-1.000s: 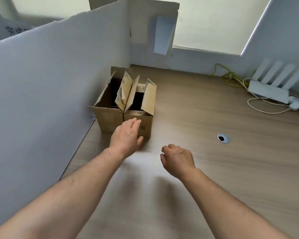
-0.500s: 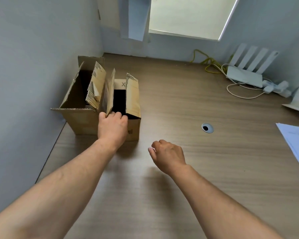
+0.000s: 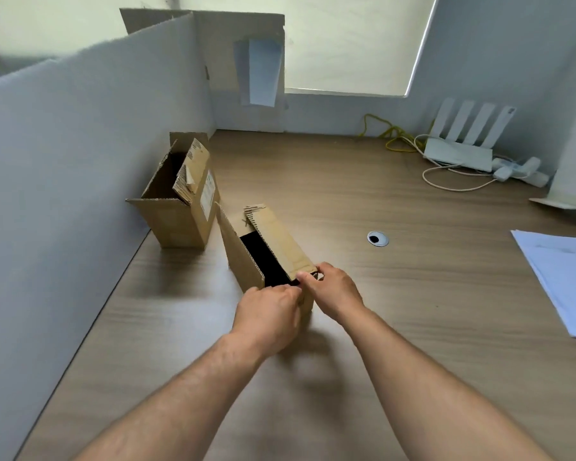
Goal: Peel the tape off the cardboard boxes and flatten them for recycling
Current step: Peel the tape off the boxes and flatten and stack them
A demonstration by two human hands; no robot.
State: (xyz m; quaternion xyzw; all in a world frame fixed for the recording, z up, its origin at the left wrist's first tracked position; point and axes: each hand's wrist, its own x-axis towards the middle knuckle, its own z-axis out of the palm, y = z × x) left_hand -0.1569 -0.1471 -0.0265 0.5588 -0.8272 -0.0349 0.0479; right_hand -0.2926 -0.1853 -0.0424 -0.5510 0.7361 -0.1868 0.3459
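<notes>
A: On the tabletop (image 3: 413,294), where is the box?

B: Between both hands. The left hand (image 3: 266,319) and right hand (image 3: 333,291) each have a grip closed on the near box (image 3: 246,261) at its open rim.

A: How will it handle?

B: Probably light, stiff corrugated cardboard; best held by its edges. A second box (image 3: 177,221) stands beyond the left grip.

We reach both bare forearms forward from the bottom edge, converging toward the middle; our left hand (image 3: 267,317) is curled, knuckles up, fingers closed around the near end of the box (image 3: 243,257); our right hand (image 3: 332,290) lies just beside it, fingertips pinching the box's top flap.
</notes>
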